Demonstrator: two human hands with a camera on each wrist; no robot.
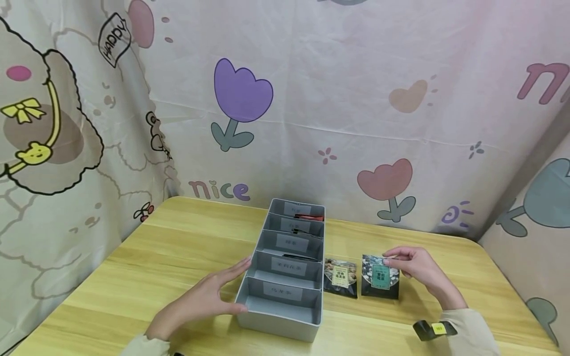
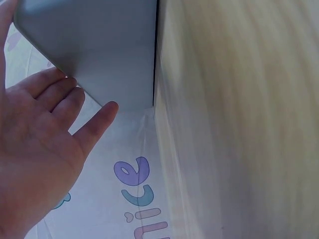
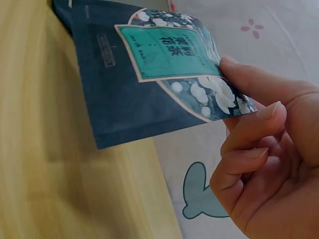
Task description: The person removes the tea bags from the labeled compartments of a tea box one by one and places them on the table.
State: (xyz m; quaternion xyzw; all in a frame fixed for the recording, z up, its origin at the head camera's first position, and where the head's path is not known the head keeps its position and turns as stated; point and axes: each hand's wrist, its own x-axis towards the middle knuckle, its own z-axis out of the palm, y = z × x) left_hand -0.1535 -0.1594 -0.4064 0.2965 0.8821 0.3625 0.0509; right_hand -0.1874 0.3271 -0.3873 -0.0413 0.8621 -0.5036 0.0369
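Note:
My right hand (image 1: 418, 268) pinches the upper right edge of a dark tea sachet (image 1: 380, 290) with a green label and white flowers. In the right wrist view that sachet (image 3: 117, 107) is tilted above the wooden surface, with the thumb on its printed face. Just left of it a second dark sachet (image 1: 341, 277) with a pale yellow label lies beside a long grey divided box (image 1: 278, 327). Against the box's left side rests my left hand (image 1: 200, 299), fingers extended and thumb at the near rim; the left wrist view shows fingertips touching the grey wall (image 2: 109, 59).
Thin red and dark packet edges show in the box's farther compartments; its nearest compartment (image 1: 285, 306) shows a bare floor. White labels (image 1: 282, 291) mark the dividers. The wooden table (image 1: 165, 252) meets a patterned curtain (image 1: 294, 148) at the back.

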